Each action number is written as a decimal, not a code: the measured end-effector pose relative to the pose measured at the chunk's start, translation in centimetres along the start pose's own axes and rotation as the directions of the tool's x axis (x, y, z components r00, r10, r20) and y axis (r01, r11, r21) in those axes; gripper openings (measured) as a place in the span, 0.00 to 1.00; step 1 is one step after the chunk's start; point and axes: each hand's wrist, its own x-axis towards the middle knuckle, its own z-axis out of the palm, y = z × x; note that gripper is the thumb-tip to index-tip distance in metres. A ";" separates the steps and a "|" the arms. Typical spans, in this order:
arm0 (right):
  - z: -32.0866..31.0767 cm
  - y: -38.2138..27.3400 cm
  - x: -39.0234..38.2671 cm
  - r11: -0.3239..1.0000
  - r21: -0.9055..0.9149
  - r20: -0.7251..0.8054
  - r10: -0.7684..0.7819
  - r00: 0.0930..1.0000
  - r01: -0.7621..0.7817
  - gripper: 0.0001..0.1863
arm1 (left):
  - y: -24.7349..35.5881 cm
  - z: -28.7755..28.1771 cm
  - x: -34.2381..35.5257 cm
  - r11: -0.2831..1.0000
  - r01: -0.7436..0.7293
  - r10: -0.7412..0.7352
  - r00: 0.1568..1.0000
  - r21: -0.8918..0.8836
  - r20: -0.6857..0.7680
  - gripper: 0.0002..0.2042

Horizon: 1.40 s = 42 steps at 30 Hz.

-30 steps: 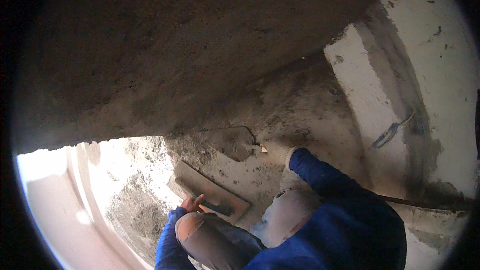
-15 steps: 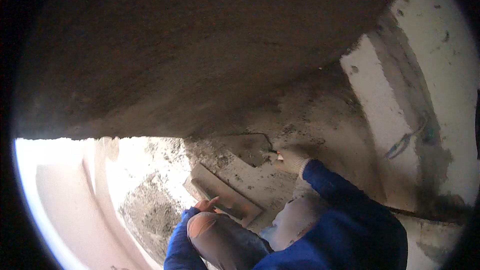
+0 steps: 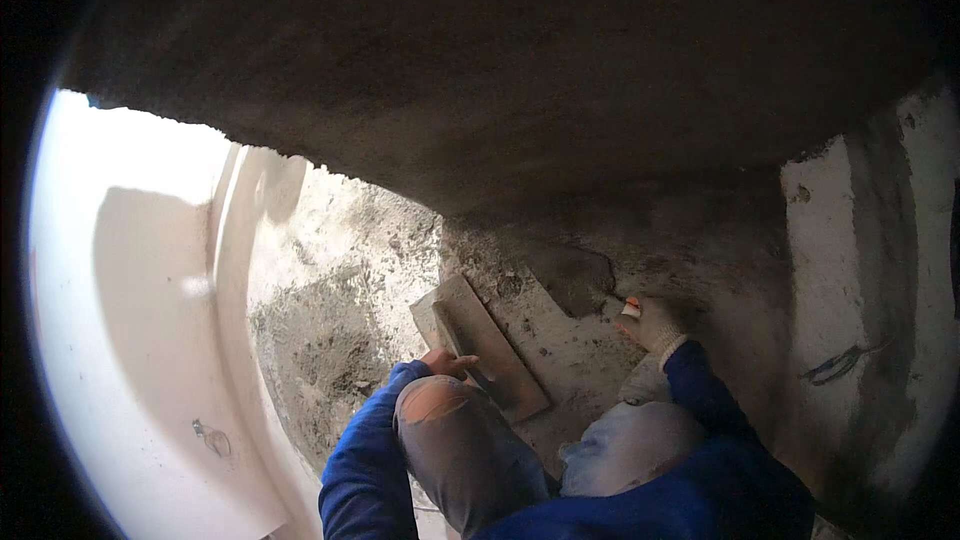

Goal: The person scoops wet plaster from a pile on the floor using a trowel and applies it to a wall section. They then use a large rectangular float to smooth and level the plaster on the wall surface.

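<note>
My left hand, bare, is closed on the handle of a rectangular plastering float, just beyond my left knee. The float lies tilted over the gritty floor, its long handle facing up. In a pale knitted glove, my right hand is closed round the handle of a trowel. The trowel's broad grey blade points away to the left, low over the floor near the foot of the dark wall. Most of the trowel's handle is hidden by the gloved fingers; I cannot tell whether mortar lies on the blade.
A dark rendered wall fills the far side, close ahead. Wet mortar is spread on the floor at the left, beside a white curved surface. At the right, a pale wall strip carries a loop of wire.
The view has turned, so the dark wall's lower edge now slopes and more of the left side shows. Both hands keep hold of their tools; float and trowel appear further right in the picture.
</note>
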 end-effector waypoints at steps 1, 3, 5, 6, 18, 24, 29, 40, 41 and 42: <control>-0.2 -0.2 -0.1 0.996 -0.092 -0.027 -0.005 1.000 0.002 0.29 | 0.0 0.0 -0.2 1.000 -0.014 0.014 1.000 -0.025 0.000 0.33; -0.6 -0.7 -0.5 0.987 -0.161 -0.037 -0.034 0.999 0.028 0.30 | 0.2 0.1 -0.5 0.996 -0.050 0.051 0.999 -0.070 0.007 0.32; -1.0 -1.1 -0.9 0.983 -0.180 -0.042 -0.042 0.998 0.034 0.31 | 0.4 0.1 -1.0 0.995 -0.057 0.056 0.998 -0.084 -0.012 0.29; -1.2 -1.4 -1.0 0.987 -0.158 -0.045 -0.046 0.998 0.039 0.31 | 0.5 0.1 -1.3 0.993 -0.073 0.070 0.997 -0.090 -0.030 0.28; -0.5 -1.9 -1.1 0.881 -0.472 -0.126 -0.087 0.988 0.017 0.33 | 0.0 -0.4 -1.9 0.969 -0.152 0.130 0.984 -0.194 -0.119 0.21; -1.7 -4.7 -1.9 0.969 -0.167 -0.032 -0.188 0.982 0.180 0.31 | -0.1 -0.5 -1.2 0.980 -0.175 0.164 0.980 -0.098 -0.110 0.22; -4.2 -11.3 0.8 0.878 -0.083 0.076 -0.467 0.881 0.472 0.33 | 0.2 -0.8 -1.5 0.983 -0.166 0.156 0.981 -0.081 -0.119 0.22; -7.5 -15.6 7.0 0.729 -0.177 -0.047 -0.677 0.734 0.661 0.23 | -0.5 -0.7 -0.7 0.988 -0.153 0.149 0.981 -0.026 -0.126 0.25; -8.3 -14.3 7.5 0.696 0.090 -0.060 -0.710 0.702 0.712 0.22 | -0.5 -0.6 -0.6 0.990 -0.143 0.139 0.981 -0.021 -0.134 0.26; -9.3 -12.7 7.6 0.642 0.400 -0.048 -0.698 0.715 0.654 0.20 | -0.6 -0.6 -0.6 0.991 -0.129 0.126 0.984 -0.020 -0.126 0.26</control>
